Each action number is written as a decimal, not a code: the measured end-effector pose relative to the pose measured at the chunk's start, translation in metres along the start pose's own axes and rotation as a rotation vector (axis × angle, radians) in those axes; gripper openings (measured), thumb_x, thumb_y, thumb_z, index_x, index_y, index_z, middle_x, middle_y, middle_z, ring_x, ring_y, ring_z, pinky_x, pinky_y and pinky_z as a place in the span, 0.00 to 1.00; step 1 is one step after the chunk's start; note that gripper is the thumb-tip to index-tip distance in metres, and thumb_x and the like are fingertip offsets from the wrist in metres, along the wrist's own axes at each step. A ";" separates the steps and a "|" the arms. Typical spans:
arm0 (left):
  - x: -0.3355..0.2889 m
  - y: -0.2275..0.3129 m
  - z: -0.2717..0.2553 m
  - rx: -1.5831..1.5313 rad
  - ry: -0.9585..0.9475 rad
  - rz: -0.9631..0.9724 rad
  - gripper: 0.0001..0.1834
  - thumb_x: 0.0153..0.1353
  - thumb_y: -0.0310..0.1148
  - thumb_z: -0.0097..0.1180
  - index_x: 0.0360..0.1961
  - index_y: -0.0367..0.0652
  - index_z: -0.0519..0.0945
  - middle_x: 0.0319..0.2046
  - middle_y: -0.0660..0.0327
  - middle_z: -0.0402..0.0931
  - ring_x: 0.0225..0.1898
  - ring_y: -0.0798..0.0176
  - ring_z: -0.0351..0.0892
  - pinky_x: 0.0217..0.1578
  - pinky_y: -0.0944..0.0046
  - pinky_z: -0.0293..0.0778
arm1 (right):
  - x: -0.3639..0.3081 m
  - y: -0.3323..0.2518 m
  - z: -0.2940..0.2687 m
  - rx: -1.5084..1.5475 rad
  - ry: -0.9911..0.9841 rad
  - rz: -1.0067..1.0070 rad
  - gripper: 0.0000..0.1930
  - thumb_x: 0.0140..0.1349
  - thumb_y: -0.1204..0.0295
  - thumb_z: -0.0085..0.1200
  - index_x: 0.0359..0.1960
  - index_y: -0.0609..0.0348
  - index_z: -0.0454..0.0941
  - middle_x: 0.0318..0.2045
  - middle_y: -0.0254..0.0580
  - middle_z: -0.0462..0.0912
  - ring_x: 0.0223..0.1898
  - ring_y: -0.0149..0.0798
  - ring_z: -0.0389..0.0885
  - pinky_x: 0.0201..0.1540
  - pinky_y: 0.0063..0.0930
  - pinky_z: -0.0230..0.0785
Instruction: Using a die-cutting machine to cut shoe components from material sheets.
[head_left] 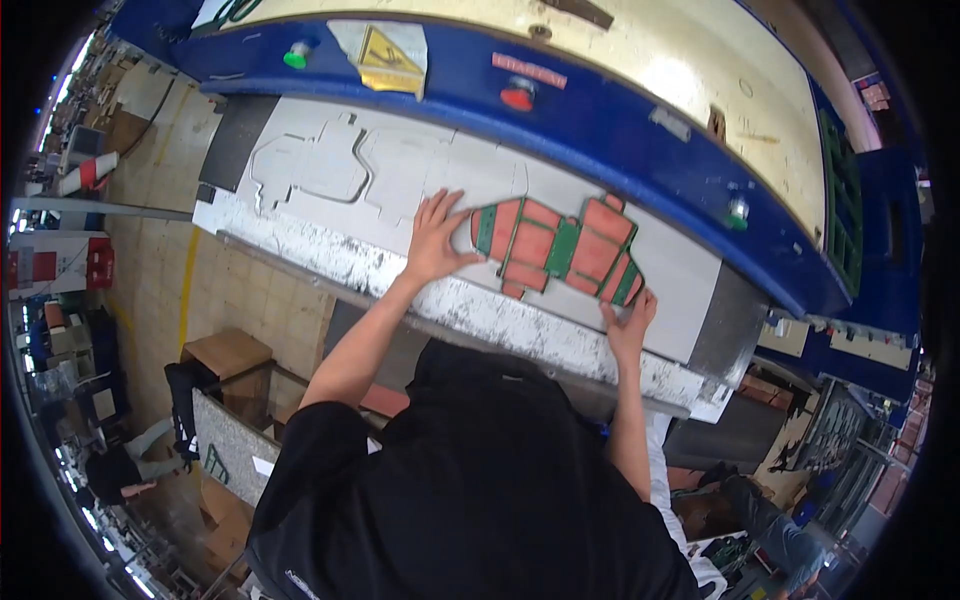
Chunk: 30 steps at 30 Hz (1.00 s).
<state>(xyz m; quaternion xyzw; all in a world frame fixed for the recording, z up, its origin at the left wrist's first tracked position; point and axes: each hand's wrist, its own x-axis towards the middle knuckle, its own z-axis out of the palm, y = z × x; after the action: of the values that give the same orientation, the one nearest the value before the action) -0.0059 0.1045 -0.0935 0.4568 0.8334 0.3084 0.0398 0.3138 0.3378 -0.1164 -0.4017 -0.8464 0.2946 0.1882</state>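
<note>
A cutting die (566,246) with red foam pads and green sections lies flat on a pale grey sheet (668,322) on the press bed. My left hand (436,240) is at the die's narrow left end, its thumb and a finger on either side of that end, the other fingers stretched over the sheet. At the right end, my right hand (631,322) holds the lower corner between thumb and fingers. Left of the die, cut outlines (312,165) with dark gaps show in the sheet.
Just beyond the sheet runs the press's blue beam (450,75), with a red button (518,94), green buttons (297,55) and a yellow warning sign (388,62). A worn white metal edge (300,262) borders the bed on my side. Cardboard boxes (228,352) stand lower left.
</note>
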 end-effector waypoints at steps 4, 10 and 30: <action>0.000 0.000 -0.001 -0.023 -0.040 -0.051 0.44 0.31 0.51 0.75 0.55 0.51 0.78 0.65 0.58 0.62 0.70 0.47 0.51 0.68 0.42 0.46 | -0.003 -0.001 -0.003 0.030 -0.056 0.055 0.45 0.46 0.71 0.71 0.65 0.65 0.58 0.59 0.57 0.60 0.62 0.57 0.59 0.66 0.42 0.51; 0.014 0.005 -0.012 -0.066 -0.084 -0.094 0.39 0.39 0.52 0.71 0.56 0.55 0.77 0.65 0.59 0.61 0.70 0.48 0.51 0.68 0.41 0.45 | 0.004 -0.024 -0.016 0.117 -0.114 0.129 0.42 0.47 0.76 0.68 0.65 0.64 0.59 0.59 0.55 0.61 0.62 0.54 0.59 0.65 0.40 0.50; 0.009 -0.001 -0.005 -0.005 -0.096 -0.107 0.40 0.37 0.56 0.71 0.55 0.57 0.77 0.65 0.62 0.61 0.70 0.49 0.52 0.68 0.41 0.44 | 0.004 -0.023 -0.008 0.100 -0.108 0.087 0.38 0.52 0.78 0.61 0.66 0.61 0.57 0.58 0.53 0.60 0.63 0.52 0.59 0.66 0.39 0.49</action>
<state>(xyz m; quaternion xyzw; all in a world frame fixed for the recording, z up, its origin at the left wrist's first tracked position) -0.0130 0.1086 -0.0882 0.4259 0.8529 0.2858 0.0973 0.3028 0.3320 -0.0956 -0.4118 -0.8212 0.3658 0.1492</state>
